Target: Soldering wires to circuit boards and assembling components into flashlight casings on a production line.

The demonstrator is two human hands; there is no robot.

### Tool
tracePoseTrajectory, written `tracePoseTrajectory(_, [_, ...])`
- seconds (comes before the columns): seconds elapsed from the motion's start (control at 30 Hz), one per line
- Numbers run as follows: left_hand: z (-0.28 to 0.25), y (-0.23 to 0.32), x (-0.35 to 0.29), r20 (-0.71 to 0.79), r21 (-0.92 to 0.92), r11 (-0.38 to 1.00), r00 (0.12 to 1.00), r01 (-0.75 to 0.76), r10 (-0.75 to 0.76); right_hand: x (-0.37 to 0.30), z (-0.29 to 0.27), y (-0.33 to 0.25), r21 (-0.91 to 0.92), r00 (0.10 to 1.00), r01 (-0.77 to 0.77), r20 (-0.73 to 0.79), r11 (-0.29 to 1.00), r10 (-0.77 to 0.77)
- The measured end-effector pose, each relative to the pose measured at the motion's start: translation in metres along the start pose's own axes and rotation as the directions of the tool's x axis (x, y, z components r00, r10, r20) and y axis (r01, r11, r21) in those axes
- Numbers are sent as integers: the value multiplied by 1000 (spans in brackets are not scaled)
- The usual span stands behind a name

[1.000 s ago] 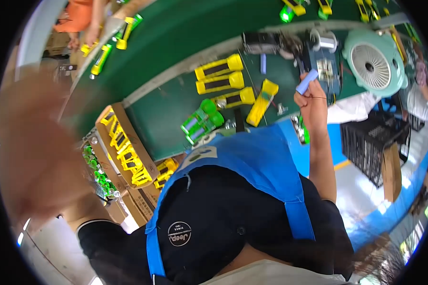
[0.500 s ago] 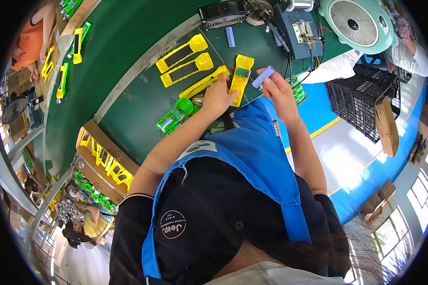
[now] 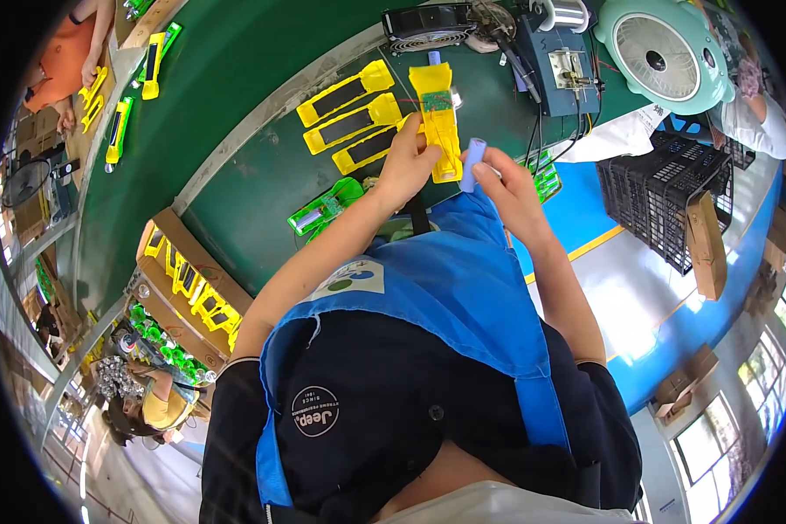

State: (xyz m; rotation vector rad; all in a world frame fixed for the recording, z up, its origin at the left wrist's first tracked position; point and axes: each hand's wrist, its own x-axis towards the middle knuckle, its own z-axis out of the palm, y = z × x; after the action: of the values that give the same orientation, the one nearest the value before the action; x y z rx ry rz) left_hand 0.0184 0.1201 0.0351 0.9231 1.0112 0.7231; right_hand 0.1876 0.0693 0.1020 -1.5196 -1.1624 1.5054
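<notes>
My left hand (image 3: 405,166) grips the left edge of a yellow plastic housing (image 3: 446,157), which lies open with a green circuit board (image 3: 437,102) and thin wires in it. My right hand (image 3: 513,194) pinches a lilac cylindrical battery (image 3: 473,165) between thumb and fingers. The battery stands nearly upright, just right of the housing's near end. Left of the housing, several yellow pieces with dark panels (image 3: 341,96) lie side by side. A green housing with a circuit board (image 3: 325,210) lies beyond my left forearm.
A black fan (image 3: 428,28), a blue-grey box with a metal fixture (image 3: 561,70) and a mint-green fan (image 3: 655,57) stand at the back right. Black crates (image 3: 659,196) are at the right. A carton of yellow parts (image 3: 183,293) sits at the left; co-workers are beyond.
The yellow housing has shifted away from me and changed its slant, with my left hand at its edge. My right hand has lowered slightly and turned the battery more upright.
</notes>
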Motion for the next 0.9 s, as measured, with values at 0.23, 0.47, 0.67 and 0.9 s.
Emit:
tracePoseTrajectory(0.23, [7,33,-16,-38,-187,980,997,-66,59,19,22,-34,-367,977,193,-9,910,-211])
tracePoseTrajectory(0.47, [11,45,-30,-42,-346,931,994,-113,105,25,39,-45,-396,971,153,-111,906,-213])
tracePoseTrajectory(0.67, [12,46,-37,-129,-329,927,981,-179,144,29,45,-52,-712,856,287,-110,641,-506])
tracePoseTrajectory(0.9, [12,54,-48,-62,-321,895,950,-311,307,30,41,-75,-795,864,318,20,516,-502])
